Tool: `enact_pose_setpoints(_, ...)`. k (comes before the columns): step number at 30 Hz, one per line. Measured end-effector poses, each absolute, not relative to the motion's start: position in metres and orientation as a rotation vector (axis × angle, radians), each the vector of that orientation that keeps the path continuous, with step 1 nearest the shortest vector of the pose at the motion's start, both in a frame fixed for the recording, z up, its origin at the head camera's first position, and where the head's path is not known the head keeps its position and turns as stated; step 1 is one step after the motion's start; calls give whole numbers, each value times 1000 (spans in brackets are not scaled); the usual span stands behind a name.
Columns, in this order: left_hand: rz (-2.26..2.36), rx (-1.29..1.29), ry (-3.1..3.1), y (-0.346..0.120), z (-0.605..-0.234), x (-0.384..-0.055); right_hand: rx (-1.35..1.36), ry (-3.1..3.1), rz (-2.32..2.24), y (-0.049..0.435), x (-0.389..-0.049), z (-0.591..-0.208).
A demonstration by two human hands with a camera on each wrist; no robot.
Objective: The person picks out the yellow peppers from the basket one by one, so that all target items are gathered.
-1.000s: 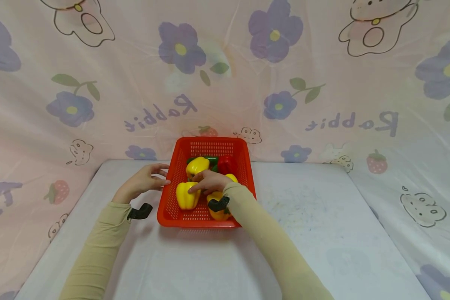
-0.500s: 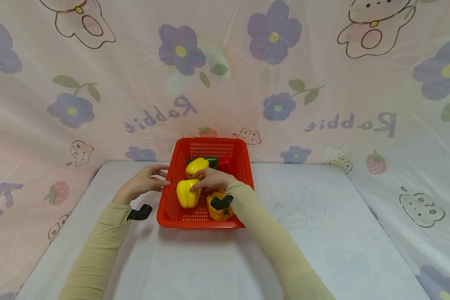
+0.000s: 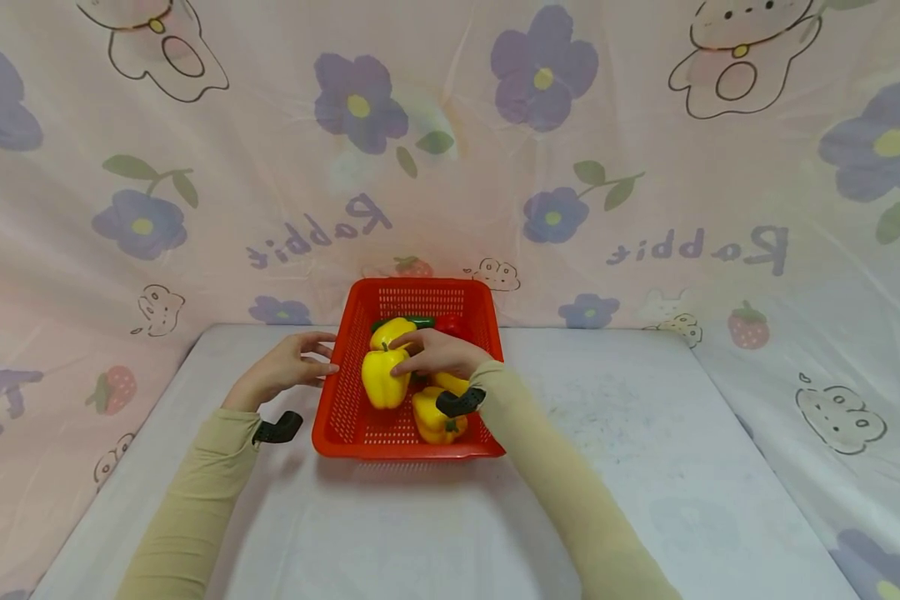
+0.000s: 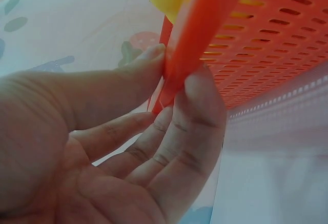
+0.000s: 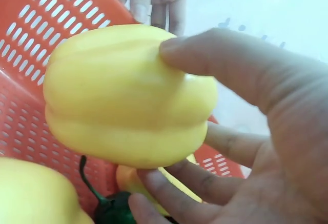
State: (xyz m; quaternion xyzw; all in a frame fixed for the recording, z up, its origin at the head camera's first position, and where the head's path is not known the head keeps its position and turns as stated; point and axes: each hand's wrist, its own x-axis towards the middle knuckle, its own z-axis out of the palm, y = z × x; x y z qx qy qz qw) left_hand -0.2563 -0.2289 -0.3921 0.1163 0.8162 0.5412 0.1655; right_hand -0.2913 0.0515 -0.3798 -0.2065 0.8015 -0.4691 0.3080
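My right hand (image 3: 446, 354) grips a yellow bell pepper (image 3: 385, 381) above the floor of a red plastic basket (image 3: 375, 451). In the right wrist view the thumb presses on top of this pepper (image 5: 128, 96), and the fingers are under it. My left hand (image 3: 281, 371) pinches the basket's left rim; the left wrist view has its thumb (image 4: 123, 90) and fingers on opposite sides of the rim (image 4: 187, 44). Inside the basket lie another yellow bell pepper (image 3: 392, 331), a yellow-orange one (image 3: 437, 417), a red pepper (image 3: 448, 322) and a green vegetable (image 3: 423, 322), partly hidden.
The basket stands on a white-covered table (image 3: 607, 467). A patterned curtain (image 3: 450, 183) hangs behind and at both sides. A further yellow piece (image 3: 452, 383) shows beneath my right hand, mostly hidden. Each wrist wears a black device (image 3: 279, 427).
My right hand has raised the front-left yellow bell pepper slightly and shifted right with it, bringing its stem end up. The left hand keeps its place on the rim.
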Motion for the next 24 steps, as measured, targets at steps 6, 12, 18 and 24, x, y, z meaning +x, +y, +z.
enact_pose_setpoints(6,1531,331,2333,-229,-392,-257,-598,2106,-1305,66,-291,-372)
enact_pose_setpoints(12,1543,340,2323,-231,-393,-258,-538,2072,-1419,84,-293,-364)
enact_pose_setpoints(18,1556,346,2317,-231,-395,-257,-506,2055,-1538,105,-295,-352)
enact_pose_setpoints(24,1564,341,2313,-230,-396,-257,-511,2075,-1635,132,-299,-344)
